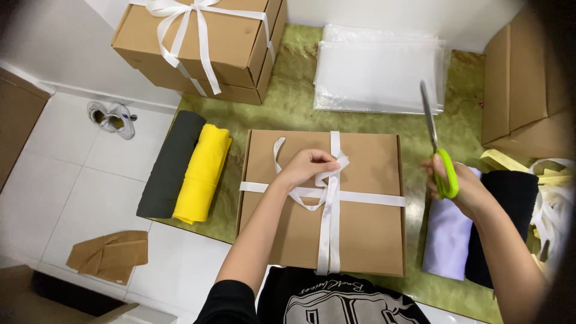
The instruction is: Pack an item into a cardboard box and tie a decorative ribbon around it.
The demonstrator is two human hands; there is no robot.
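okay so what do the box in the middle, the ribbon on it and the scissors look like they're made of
Box: brown cardboard, matte, with folded edges.
Ribbon: white, slightly glossy, likely satin fabric; it bends softly where the left hand pinches it.
Scissors, in the right hand: grey blades that look like metal, bright green handles that are probably plastic.

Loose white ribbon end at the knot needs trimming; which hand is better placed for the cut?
Probably the right hand: it already holds the green-handled scissors, blades up, beside the brown cardboard box. The left hand pinches the white ribbon.
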